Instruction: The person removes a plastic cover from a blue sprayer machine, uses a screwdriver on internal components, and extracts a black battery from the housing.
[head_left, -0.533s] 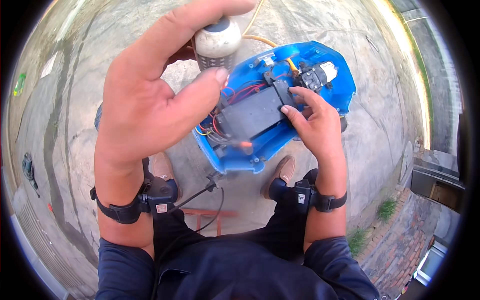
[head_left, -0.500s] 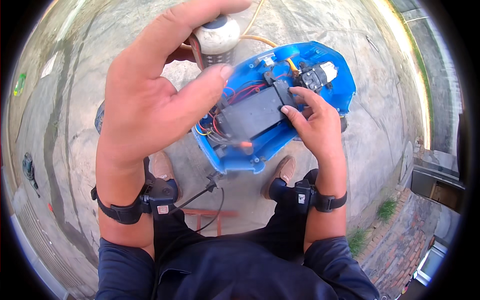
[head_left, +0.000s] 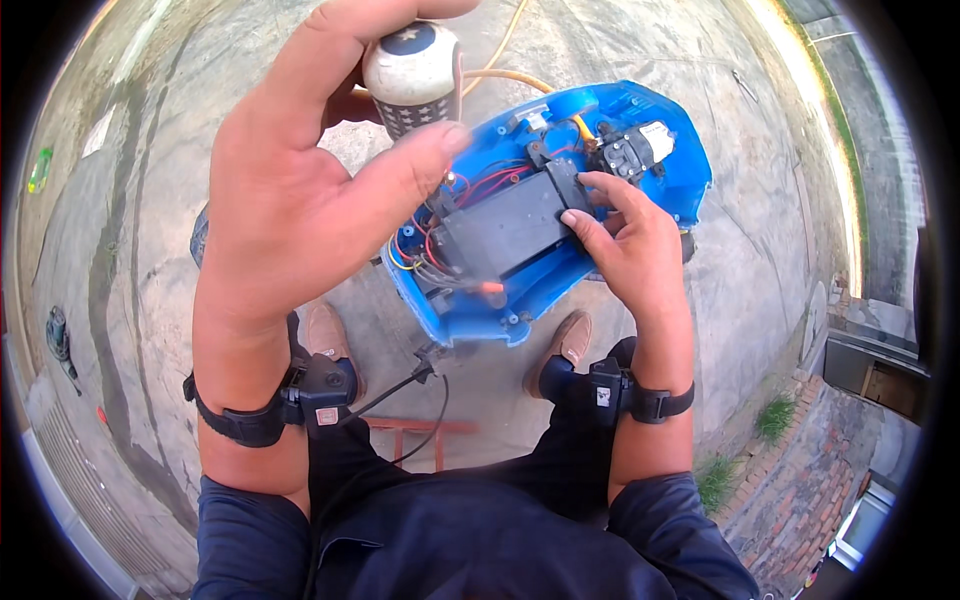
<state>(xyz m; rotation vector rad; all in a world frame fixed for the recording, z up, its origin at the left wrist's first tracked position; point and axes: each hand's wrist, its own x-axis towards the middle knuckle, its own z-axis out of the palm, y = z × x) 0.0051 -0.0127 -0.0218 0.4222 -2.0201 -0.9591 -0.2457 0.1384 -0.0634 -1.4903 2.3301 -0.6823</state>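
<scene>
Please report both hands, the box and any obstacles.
Left hand around white, round-topped handle. Right hand on black rectangular box, inside blue plastic shell. Red wires beside box.

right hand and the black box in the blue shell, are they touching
Touching: the head view shows the thumb tip of the right hand pressed on the right end of the black box, no gap visible.

left hand [head_left: 285, 205] cut off above

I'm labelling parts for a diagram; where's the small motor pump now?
In the head view, the small motor pump sits right of centre in the blue shell, just above the right hand, up-right from the black box.
</scene>
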